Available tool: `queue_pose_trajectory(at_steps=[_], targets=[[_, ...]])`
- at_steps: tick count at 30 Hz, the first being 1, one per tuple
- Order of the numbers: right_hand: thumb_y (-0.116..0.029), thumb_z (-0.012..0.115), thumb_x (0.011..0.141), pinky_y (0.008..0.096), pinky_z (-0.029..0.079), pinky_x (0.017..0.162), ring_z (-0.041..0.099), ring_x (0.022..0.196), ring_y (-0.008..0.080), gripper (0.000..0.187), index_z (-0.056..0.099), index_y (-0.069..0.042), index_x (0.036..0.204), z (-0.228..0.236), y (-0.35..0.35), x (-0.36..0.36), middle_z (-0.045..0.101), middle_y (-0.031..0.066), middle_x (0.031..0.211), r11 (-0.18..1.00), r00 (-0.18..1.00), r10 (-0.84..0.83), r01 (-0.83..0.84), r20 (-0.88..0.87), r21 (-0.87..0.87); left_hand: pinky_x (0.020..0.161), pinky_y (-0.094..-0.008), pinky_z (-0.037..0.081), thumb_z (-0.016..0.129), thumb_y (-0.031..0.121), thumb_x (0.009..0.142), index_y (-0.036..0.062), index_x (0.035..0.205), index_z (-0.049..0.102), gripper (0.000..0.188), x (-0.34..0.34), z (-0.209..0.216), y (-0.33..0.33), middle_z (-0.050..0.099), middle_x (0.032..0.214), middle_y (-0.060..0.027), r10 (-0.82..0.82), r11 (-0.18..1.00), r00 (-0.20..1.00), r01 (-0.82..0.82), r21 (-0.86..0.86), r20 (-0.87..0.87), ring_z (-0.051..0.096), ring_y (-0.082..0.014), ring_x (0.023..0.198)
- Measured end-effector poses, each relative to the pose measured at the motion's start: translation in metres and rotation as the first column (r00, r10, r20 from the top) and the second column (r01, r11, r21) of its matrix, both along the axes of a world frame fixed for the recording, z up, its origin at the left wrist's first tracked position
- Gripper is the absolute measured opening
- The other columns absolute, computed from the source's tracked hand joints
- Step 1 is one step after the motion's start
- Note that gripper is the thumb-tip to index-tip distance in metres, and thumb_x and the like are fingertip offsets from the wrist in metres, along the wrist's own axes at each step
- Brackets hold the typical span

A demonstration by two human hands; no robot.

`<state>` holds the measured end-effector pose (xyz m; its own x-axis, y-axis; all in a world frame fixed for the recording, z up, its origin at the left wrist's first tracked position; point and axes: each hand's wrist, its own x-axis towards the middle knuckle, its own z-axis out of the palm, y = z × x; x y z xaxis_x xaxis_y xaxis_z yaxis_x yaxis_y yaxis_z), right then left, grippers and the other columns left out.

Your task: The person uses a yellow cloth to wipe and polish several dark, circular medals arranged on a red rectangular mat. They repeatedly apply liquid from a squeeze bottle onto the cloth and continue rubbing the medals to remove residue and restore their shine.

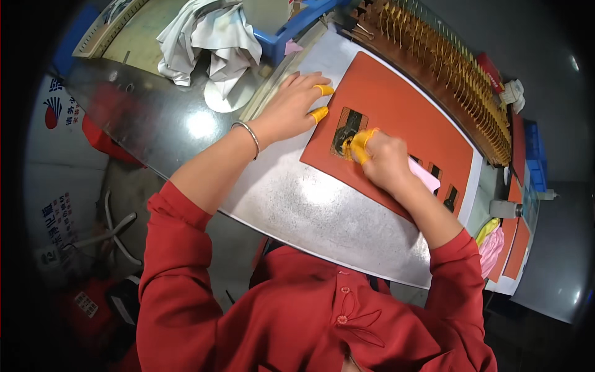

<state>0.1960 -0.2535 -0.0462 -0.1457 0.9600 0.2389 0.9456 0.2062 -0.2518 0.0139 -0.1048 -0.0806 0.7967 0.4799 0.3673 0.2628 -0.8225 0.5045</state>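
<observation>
An orange-red mat [384, 84] lies on the metal worktop. My left hand [296, 104] rests flat with fingers spread, yellow finger cots on two digits, their tips at the mat's left edge. On the mat lies a flat dark piece with a gold-patterned border [351, 121]. My right hand [381, 158], also with yellow finger cots, is closed with its fingertips down on this piece's near end. What is between those fingers is hidden. A pink cloth or sheet [425, 176] shows beside the right wrist; I cannot tell whether the hand holds it. Smaller dark pieces [450, 197] lie beyond the wrist.
A brown rack with a long row of gold-coloured pieces [458, 80] runs along the far right edge. Crumpled white cloth [214, 40] and a blue tray [291, 28] stand at the back left. Pink cloth [493, 251] and a small container [505, 209] are at the right.
</observation>
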Motion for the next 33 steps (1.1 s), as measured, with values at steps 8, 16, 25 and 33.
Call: queue_pose_trajectory(at_steps=[8, 16, 25, 33], targets=[[-0.014, 0.067, 0.074, 0.0385, 0.049, 0.054, 0.060, 0.059, 0.0288, 0.009, 0.066, -0.006, 0.078, -0.002, -0.005, 0.002, 0.059, 0.0117, 0.066, 0.999, 0.999, -0.043, 0.044, 0.030, -0.027, 0.107, -0.0466, 0.025, 0.059, 0.015, 0.085, 0.0062, 0.118, 0.054, 0.034, 0.003, 0.001, 0.005, 0.047, 0.131, -0.0096, -0.008, 0.999, 1.000, 0.007, 0.052, 0.010, 0.036, -0.0291, 0.129], [-0.016, 0.068, 0.074, 0.0384, 0.048, 0.051, 0.059, 0.057, 0.0289, 0.012, 0.065, -0.005, 0.073, -0.012, -0.005, 0.005, 0.059, 0.0119, 0.065, 0.997, 0.999, -0.033, 0.031, 0.034, 0.064, 0.108, -0.0467, 0.024, 0.058, 0.014, 0.086, 0.0061, 0.119, 0.053, 0.034, 0.000, 0.000, 0.004, 0.047, 0.132, -0.0095, 0.004, 0.999, 1.000, -0.004, 0.049, -0.013, 0.036, -0.0291, 0.130], [-0.013, 0.068, 0.074, 0.0393, 0.048, 0.054, 0.059, 0.062, 0.0290, 0.011, 0.063, -0.004, 0.072, -0.004, 0.019, 0.023, 0.059, 0.0124, 0.066, 0.995, 0.995, -0.099, 0.099, 0.024, -0.023, 0.109, -0.0477, 0.022, 0.059, 0.014, 0.085, 0.0070, 0.118, 0.054, 0.034, 0.002, 0.008, 0.006, 0.046, 0.133, -0.0097, -0.016, 1.000, 1.000, 0.017, 0.019, -0.016, 0.035, -0.0302, 0.130], [-0.017, 0.068, 0.075, 0.0393, 0.048, 0.056, 0.060, 0.063, 0.0303, 0.013, 0.066, -0.005, 0.079, -0.008, 0.012, 0.013, 0.060, 0.0128, 0.069, 1.000, 0.999, -0.026, 0.026, 0.024, -0.013, 0.109, -0.0476, 0.023, 0.058, 0.012, 0.085, 0.0059, 0.118, 0.053, 0.034, 0.002, 0.003, 0.002, 0.046, 0.132, -0.0104, -0.001, 1.000, 1.000, 0.001, 0.023, -0.023, 0.034, -0.0303, 0.130]])
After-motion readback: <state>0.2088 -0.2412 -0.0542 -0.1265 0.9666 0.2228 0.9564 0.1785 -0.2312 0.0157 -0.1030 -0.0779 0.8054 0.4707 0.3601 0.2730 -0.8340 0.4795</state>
